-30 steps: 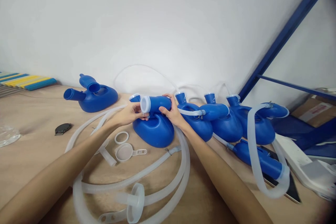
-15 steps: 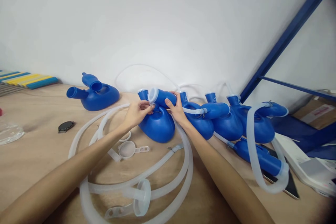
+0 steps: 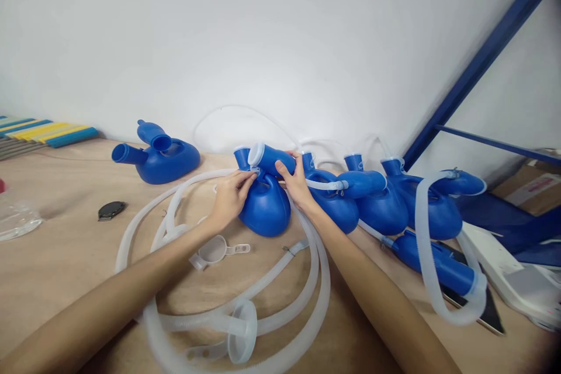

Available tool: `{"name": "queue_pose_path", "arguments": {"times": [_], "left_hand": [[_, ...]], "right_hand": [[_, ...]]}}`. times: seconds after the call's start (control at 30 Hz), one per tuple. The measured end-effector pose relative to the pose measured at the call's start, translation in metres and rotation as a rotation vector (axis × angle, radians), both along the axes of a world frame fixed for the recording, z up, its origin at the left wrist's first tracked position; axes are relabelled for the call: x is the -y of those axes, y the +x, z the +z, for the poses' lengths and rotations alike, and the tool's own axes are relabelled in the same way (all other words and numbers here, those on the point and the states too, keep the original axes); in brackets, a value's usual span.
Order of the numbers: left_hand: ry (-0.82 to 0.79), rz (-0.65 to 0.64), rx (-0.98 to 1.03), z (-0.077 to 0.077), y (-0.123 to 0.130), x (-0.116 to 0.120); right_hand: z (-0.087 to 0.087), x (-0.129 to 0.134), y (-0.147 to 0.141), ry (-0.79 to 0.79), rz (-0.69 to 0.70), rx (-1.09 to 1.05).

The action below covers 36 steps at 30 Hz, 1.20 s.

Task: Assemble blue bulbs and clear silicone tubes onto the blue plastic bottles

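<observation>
My right hand (image 3: 298,184) is wrapped around a blue plastic tube (image 3: 274,159), which lies tilted above a blue urinal bottle (image 3: 265,210). A translucent white cap (image 3: 255,155) covers the tube's near left end. Just below that cap, my left hand (image 3: 231,196) is closed in a pinch on what looks like its small strap. A loose white cap with a strap (image 3: 214,250) lies on the table beneath my left forearm. Coils of translucent hose (image 3: 322,280) surround the bottle, and another white cap (image 3: 243,332) lies among them, close to me.
Several more blue bottles (image 3: 381,210) stand in a row at right, with tubes and hoses. Another bottle (image 3: 169,160) is at left, near a black round object (image 3: 111,210). A white device (image 3: 508,280) and a blue metal frame (image 3: 482,64) are at far right.
My left hand has shifted slightly right and down, pinching closer below the tube's capped end. The bottle beneath has moved a little, and the coiled hose has shifted right.
</observation>
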<state>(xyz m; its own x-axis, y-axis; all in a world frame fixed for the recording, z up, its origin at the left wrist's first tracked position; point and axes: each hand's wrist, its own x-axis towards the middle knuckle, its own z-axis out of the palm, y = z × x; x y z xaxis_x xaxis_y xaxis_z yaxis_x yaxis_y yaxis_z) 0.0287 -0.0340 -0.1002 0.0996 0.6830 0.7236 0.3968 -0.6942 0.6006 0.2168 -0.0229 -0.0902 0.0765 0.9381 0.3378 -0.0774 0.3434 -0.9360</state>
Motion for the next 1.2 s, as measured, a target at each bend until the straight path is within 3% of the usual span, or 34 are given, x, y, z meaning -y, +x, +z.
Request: {"name": "queue_pose_path", "arguments": {"times": [0.23,0.37,0.5,0.73,0.87,0.97,1.07,1.2], "left_hand": [[-0.028,-0.055,-0.176,0.01,-0.008,-0.003],[-0.088,-0.108,-0.161,0.012,-0.01,-0.009],[-0.19,-0.222,-0.136,0.019,-0.017,-0.02],[-0.431,-0.367,-0.238,0.051,-0.044,-0.031],[-0.438,-0.406,-0.359,0.075,-0.058,-0.019],[-0.391,-0.429,-0.49,0.086,-0.063,-0.012],[-0.326,-0.384,-0.504,0.085,-0.063,-0.013],[-0.249,-0.33,-0.472,0.072,-0.055,-0.018]], "right_hand": [[-0.001,-0.001,0.004,0.033,-0.043,0.068],[-0.001,-0.002,0.004,0.059,-0.091,0.151],[0.0,-0.001,0.002,0.034,-0.047,0.159],[0.003,0.001,0.002,0.099,-0.007,0.217],[0.002,0.004,0.001,0.199,0.057,0.322],[-0.007,0.006,-0.003,0.168,0.11,0.285],[-0.02,0.006,-0.006,0.151,0.175,0.193],[-0.028,0.004,-0.005,0.159,0.233,0.211]]}}
